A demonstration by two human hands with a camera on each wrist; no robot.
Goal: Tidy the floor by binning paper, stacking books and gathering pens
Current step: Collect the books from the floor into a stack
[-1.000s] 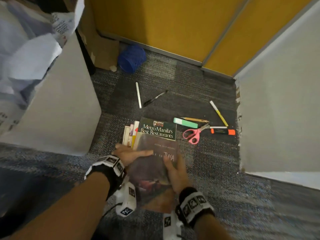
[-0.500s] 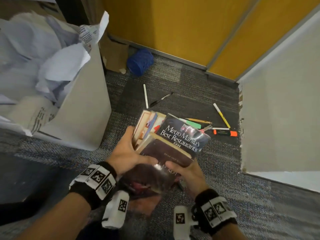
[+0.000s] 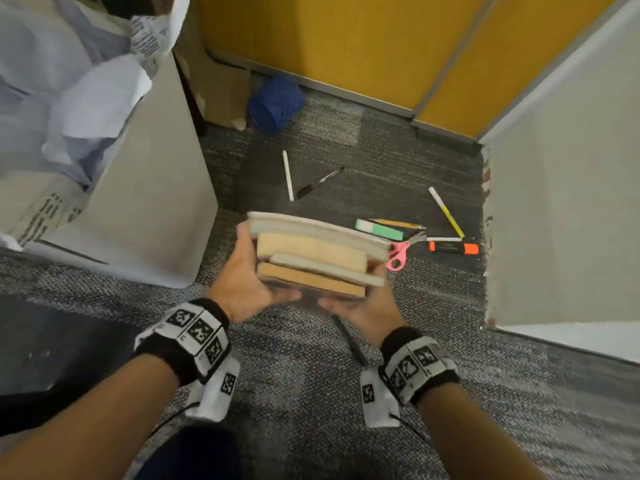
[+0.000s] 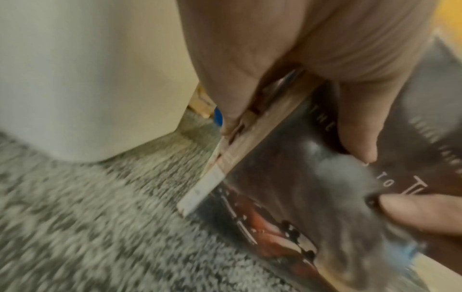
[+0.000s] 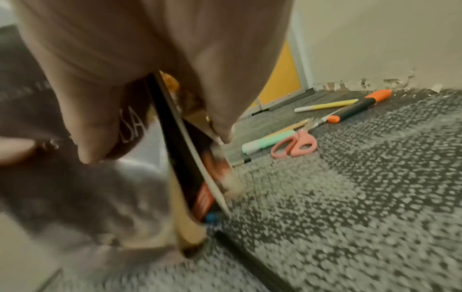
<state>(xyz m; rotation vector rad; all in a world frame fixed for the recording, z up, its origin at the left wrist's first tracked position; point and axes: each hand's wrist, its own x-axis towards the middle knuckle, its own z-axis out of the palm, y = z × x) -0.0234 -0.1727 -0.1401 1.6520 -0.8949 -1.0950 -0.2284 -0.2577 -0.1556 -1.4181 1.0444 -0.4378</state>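
Note:
Both hands hold a stack of several books (image 3: 311,258) just above the carpet, tipped so the page edges face up. My left hand (image 3: 247,278) grips the stack's left side and my right hand (image 3: 360,306) grips its right side. In the left wrist view the thumb presses the dark front cover (image 4: 312,187). Loose on the floor lie a white pen (image 3: 287,174), a black pen (image 3: 320,181), a yellow pen (image 3: 446,211), a green highlighter (image 3: 379,230), an orange highlighter (image 3: 453,248) and another black pen (image 3: 349,341) below my hands.
A white bin (image 3: 149,202) stuffed with crumpled paper (image 3: 69,81) stands at the left. Pink scissors (image 3: 398,254) lie by the highlighters. A blue object (image 3: 275,103) and cardboard (image 3: 221,88) sit against the yellow wall. A white panel (image 3: 561,202) closes the right side.
The books lay flat on the carpet a second ago. Both hands have gathered them, lifted them and tipped the stack so the page edges point up.

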